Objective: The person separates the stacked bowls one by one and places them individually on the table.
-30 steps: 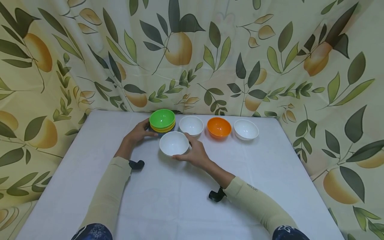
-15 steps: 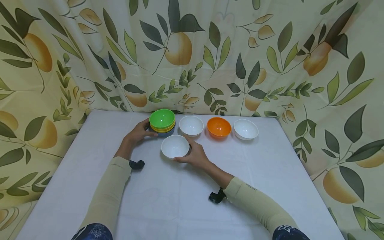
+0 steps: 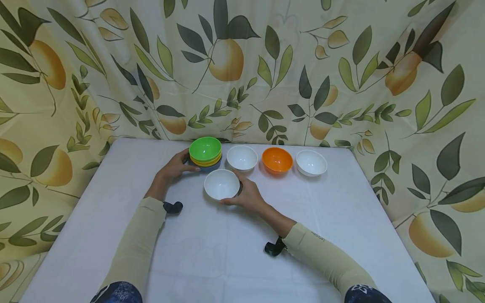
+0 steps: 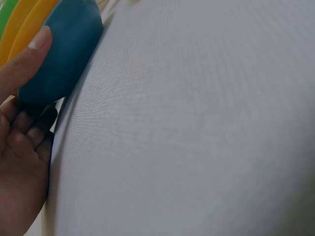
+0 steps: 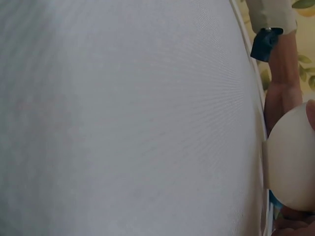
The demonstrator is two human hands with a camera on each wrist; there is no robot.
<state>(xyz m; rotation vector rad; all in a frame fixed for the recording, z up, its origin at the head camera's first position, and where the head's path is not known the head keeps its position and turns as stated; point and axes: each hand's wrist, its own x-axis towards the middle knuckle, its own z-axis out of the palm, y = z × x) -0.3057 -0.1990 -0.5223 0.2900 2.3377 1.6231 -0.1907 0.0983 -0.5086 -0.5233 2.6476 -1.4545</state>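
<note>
A white bowl (image 3: 221,184) sits on the white table (image 3: 227,252), and my right hand (image 3: 246,194) grips its right side with curled fingers. In the right wrist view the same white bowl (image 5: 291,157) shows at the right edge. My left hand (image 3: 175,167) holds the left side of a stack of bowls (image 3: 205,153) with a green one on top, yellow ones below and a blue one at the bottom. The left wrist view shows the thumb on the blue bowl (image 4: 61,54).
Behind the held bowl, a row runs rightward from the stack: a white bowl (image 3: 241,158), an orange bowl (image 3: 277,160) and another white bowl (image 3: 311,163). A leaf-and-fruit patterned curtain (image 3: 242,67) surrounds the table on three sides.
My right hand has lowered the white bowl slightly right and down onto the table. The left hand and the stack have stayed in place.
</note>
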